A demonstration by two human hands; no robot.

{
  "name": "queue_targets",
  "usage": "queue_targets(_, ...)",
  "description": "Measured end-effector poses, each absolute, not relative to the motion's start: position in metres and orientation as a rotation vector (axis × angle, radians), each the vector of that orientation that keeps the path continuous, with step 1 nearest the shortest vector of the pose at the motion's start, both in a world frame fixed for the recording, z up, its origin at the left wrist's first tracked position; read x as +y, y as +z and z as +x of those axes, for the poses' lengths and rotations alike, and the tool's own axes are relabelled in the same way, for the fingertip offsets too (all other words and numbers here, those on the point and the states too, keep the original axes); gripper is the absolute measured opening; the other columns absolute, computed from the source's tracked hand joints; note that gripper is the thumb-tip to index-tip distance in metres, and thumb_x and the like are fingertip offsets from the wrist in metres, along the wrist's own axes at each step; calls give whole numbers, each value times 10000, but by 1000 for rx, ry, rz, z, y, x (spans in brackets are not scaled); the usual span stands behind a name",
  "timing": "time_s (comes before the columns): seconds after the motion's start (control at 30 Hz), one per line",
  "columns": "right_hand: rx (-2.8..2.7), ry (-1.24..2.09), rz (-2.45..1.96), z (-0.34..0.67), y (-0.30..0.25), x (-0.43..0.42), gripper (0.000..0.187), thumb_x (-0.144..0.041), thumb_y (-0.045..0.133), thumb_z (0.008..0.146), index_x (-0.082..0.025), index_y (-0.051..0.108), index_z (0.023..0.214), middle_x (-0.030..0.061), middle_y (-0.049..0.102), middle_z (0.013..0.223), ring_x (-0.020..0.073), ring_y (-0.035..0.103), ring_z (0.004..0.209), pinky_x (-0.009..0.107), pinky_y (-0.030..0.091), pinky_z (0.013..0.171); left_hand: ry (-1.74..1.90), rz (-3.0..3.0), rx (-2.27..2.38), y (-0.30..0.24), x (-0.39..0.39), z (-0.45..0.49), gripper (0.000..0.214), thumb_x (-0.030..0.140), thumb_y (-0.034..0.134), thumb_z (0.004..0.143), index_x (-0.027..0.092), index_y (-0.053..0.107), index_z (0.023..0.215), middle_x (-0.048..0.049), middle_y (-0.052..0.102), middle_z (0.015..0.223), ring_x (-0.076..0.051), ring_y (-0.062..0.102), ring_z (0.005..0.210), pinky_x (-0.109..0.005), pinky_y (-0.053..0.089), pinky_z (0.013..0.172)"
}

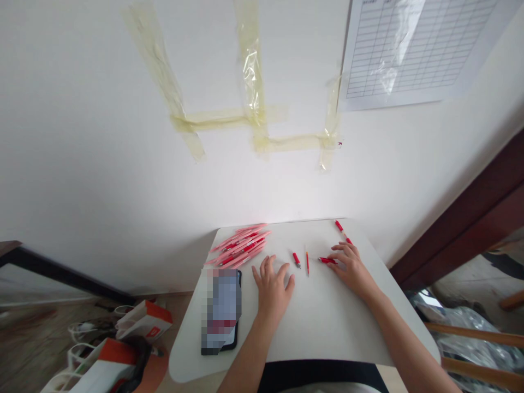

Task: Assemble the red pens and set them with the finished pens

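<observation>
My left hand (272, 286) hovers over or rests on the white table (319, 322), its fingers spread and nothing in them. My right hand (351, 268) has thumb and fingertips around a red pen part (326, 260) with a metal-looking end. Between the hands lie a short red pen piece (296, 260) with a grey tip and a thin red refill (307, 263). Beyond my right hand, close to the wall, lies another red pen (343, 231), partly behind the fingers. A pile of pink and red pens (241, 246) sits at the table's back left.
A phone (223, 311) with a blurred screen lies at the table's left edge. Behind the table is a white wall (286, 191) with yellowed tape and a printed sheet (409, 54). Paper bags (145, 319) stand on the floor at left; clear plastic (470, 333) is at right.
</observation>
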State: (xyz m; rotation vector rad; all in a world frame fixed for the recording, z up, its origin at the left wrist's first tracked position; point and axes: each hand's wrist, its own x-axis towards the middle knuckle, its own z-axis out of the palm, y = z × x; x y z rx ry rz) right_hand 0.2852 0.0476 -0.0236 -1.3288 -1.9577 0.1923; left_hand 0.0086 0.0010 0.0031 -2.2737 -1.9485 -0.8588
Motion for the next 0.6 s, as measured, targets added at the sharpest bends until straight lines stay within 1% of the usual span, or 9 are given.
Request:
queue_targets(0.13,-1945,229,-1316,285,-20,45,255,-460,582,940,-268,723,1030,103,657,1160,310,544,1235,538,497,1030,-864,-2275,-1924,3,1,9,274,299,607,901,287,711,1154,-132,523,1408,-328,437,1369,-717,220,1171)
queue_targets(0.23,-1932,248,-1305,285,-16,44,254,-443,576,947,-258,707,1062,99,666,1146,300,554,1221,527,493,1035,-857,-2270,-1921,3,1,9,269,299,601,905,290,707,1152,-130,523,1404,-326,437,1375,-719,225,1170)
queue_targets(0.4,-1933,258,-1295,285,-15,42,244,-425,575,945,-264,701,1078,96,666,1157,307,556,1213,542,487,1030,-841,-2280,-1931,7,-2,9,285,302,601,903,296,696,1172,-129,511,1420,-332,429,1381,-719,240,1164)
queue_targets(0.5,-1931,255,-1294,284,-16,42,229,-405,577,949,-269,699,1087,89,669,1160,297,549,1219,526,488,1035,-756,-2358,-1918,16,-3,10,335,337,634,885,316,669,1217,-130,475,1470,-360,381,1412,-756,222,1145)
queue_targets(0.6,-1929,245,-1287,284,-16,42,210,-381,578,953,-268,696,1085,84,670,1165,286,543,1225,502,490,1041,-637,-2454,-1867,29,3,13,356,372,684,850,320,668,1202,-135,461,1495,-397,342,1432,-803,194,1119)
